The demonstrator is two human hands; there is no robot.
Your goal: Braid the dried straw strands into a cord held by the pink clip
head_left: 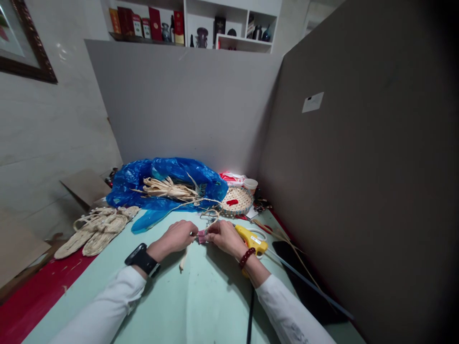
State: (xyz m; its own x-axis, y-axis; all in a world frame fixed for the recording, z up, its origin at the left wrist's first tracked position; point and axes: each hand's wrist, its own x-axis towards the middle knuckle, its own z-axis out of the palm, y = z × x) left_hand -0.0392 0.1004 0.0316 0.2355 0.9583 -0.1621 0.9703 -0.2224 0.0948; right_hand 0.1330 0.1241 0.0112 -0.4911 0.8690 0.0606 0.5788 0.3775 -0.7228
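Observation:
Over the pale green table (201, 296), my left hand (181, 235) and my right hand (224, 236) meet, fingers closed. Between their fingertips is a small pink piece (202, 236), pinched from both sides. A pale strip of dried fibre (183, 262) hangs down beside my left fingers. A yellow glue gun (253, 240) lies just right of my right hand, partly behind the wrist. Thin fibre strands rise behind the pink piece.
A blue plastic bag (172, 167) holds a bundle of dried fibre (168, 188) at the back. A woven basket (244, 205) with a red item (232, 202) stands behind my right hand. Woven sandals (103, 234) lie left. Scissors (256, 231) and a partition (340, 191) are right.

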